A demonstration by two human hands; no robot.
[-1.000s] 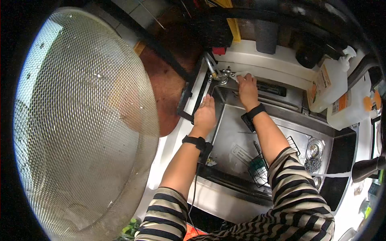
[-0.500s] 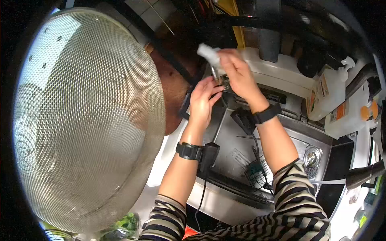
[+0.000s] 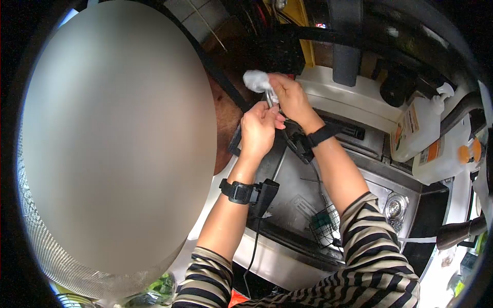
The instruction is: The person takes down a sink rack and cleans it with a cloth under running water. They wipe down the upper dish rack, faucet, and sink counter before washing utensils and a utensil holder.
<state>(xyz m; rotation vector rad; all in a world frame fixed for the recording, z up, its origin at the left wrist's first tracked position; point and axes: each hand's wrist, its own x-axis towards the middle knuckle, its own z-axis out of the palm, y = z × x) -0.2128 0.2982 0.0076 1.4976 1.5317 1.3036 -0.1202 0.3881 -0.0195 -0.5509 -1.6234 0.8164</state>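
My left hand (image 3: 258, 131) is closed, its fingertips pinching a slim shiny metal piece (image 3: 270, 98) whose kind I cannot make out. In my right hand (image 3: 291, 99) is a crumpled white cloth or paper towel (image 3: 256, 81), pressed around the upper part of that metal piece. The two hands almost touch, above the far left corner of a steel sink (image 3: 290, 197). Black straps with dark boxes sit on both wrists, and cables hang from them. Fingers and cloth hide most of the metal piece.
A large mesh strainer (image 3: 97, 285) fills the left side, mostly blurred out. Two soap jugs (image 3: 417, 131) stand at the right behind the sink. Inside the sink lies a wire basket (image 3: 324, 226) near a round drain strainer (image 3: 396, 206). A dark faucet handle (image 3: 459, 233) juts in from the right.
My right hand has shifted slightly left and down with the white cloth, which now bunches around the metal piece. My left fingers have curled closed more tightly.
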